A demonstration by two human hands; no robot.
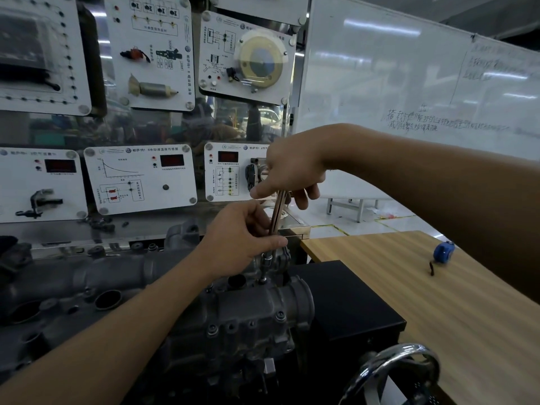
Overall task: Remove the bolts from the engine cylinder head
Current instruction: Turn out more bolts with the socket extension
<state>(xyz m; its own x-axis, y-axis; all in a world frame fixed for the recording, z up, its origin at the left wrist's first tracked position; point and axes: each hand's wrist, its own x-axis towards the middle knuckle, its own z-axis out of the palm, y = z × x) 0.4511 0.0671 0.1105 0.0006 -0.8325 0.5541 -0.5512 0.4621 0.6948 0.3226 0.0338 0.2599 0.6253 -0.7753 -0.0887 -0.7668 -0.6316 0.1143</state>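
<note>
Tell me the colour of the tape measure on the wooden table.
Blue tape measure, seen in the head view.

A grey cast-metal cylinder head (248, 311) lies before a wall of white instrument panels (140, 179). A slim steel socket wrench (277, 211) stands on its top, gripped by the left hand (242, 235) below the right hand (292, 168). To the right, a blue tape measure (443, 252) lies on a striped wooden table (453, 317), with a large whiteboard (409, 83) behind.

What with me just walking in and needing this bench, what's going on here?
A person is working on the engine cylinder head with a long socket wrench held nearly upright. The left hand grips its lower shaft, the right hand pinches the upper end, and the tip sits on a bolt at the head's top. A blue tape measure lies on the wooden table.
</note>
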